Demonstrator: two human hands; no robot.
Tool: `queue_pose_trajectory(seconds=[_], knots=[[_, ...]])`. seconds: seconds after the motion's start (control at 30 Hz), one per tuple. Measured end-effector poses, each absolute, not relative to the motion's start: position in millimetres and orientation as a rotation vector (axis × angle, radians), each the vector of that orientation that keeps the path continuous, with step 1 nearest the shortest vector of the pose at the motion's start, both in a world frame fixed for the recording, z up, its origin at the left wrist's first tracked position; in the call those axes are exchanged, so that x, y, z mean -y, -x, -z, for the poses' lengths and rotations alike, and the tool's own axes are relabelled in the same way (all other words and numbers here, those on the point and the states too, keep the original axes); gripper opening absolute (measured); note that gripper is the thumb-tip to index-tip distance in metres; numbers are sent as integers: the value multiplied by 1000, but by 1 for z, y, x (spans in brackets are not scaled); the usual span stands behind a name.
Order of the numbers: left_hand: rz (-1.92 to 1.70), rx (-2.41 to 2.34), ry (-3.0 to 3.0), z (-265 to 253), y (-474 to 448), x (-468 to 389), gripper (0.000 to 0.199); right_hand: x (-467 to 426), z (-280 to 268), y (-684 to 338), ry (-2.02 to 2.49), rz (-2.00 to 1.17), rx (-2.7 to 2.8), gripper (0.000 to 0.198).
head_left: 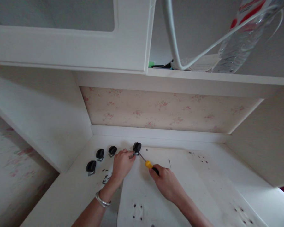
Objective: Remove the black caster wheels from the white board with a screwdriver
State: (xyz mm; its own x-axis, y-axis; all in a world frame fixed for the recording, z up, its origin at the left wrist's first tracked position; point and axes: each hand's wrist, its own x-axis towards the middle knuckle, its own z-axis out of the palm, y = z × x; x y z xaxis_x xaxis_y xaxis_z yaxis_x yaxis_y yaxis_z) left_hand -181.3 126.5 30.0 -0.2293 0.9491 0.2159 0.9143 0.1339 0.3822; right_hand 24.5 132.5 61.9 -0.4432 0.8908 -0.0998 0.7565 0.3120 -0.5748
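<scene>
My left hand (124, 164), a metal bangle on its wrist, is closed at the fingertips on the metal base of a black caster wheel (137, 147). That caster stands at the far left corner of a white board (165, 189). In my right hand (167, 181) is a screwdriver (148, 164) with a yellow and black handle. Its shaft slants up and left, the tip at the caster's base; the exact contact is too small to make out. Left of my hands stand more casters: one nearer (91, 166), one behind it (100, 154) and one further right (112, 150).
Small dark screws (106, 178) lie on the white desktop (68, 192) beside my left wrist. Screw holes (137, 212) mark the board. Overhead are a cabinet door (132, 53) and a shelf (217, 77) with a plastic bottle (241, 47) and a white cable (203, 52).
</scene>
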Motion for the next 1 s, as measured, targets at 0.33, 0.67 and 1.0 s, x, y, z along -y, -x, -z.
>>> queue_pose_trajectory(seconds=[0.33,0.67,1.0], knots=[[-592,-2322,-2081,-31,180,-108,30,-131,-61,-24,1473,-854,2331,33],[-423,-2354,-2142,-23,176,-114,45,-132,-59,-25,1494,-872,2307,32],[-405,-2366,-2158,-24,174,-114,42,-125,-63,-36,1509,-883,2309,33]])
